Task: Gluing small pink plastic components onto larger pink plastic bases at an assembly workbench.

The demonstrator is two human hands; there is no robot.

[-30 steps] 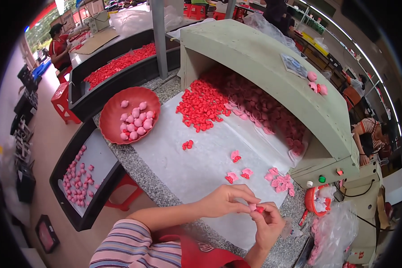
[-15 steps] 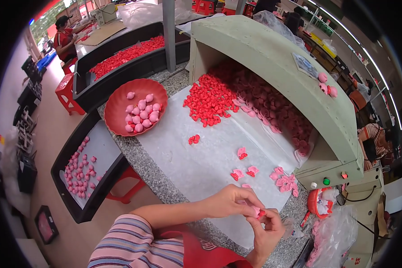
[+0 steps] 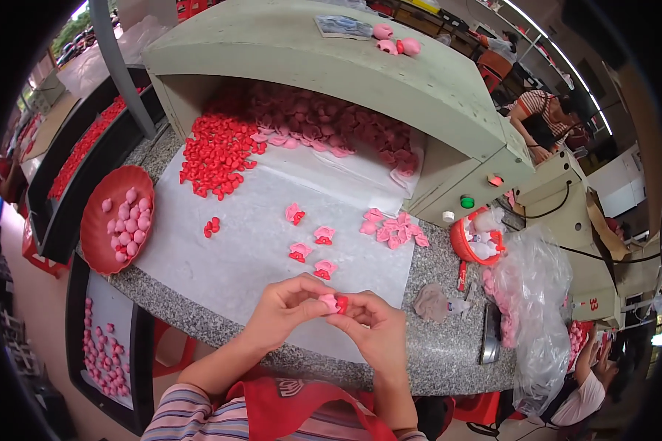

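Over the near edge of white paper [image 3: 198, 275], my left hand [image 3: 278, 314] and my right hand [image 3: 379, 331] meet fingertip to fingertip. Between them is a small pink and red moulded piece [image 3: 332, 303], its pink part on the left and its red part on the right. Both hands pinch it; the fingers partly cover it. Just beyond lie several pink shells joined to red bow-shaped parts [image 3: 299, 252]. Loose pink petal-like pieces [image 3: 395, 229] lie right of these, and a few small red pieces [image 3: 212, 227] to the left.
A pale green arched housing [image 3: 331, 48] covers heaps of red pieces [image 3: 217, 154] and pink shells [image 3: 309, 121]. Left stands a red bowl [image 3: 95, 234] of pink balls. At right are a red basket [image 3: 461, 242] with bottles, a cloth [image 3: 434, 303] and a clear plastic bag [image 3: 541, 287].
The view has turned to the right, so the bench appears shifted left. My hands still hold a pink and red piece, now with the right hand's fingers more level with the left's.
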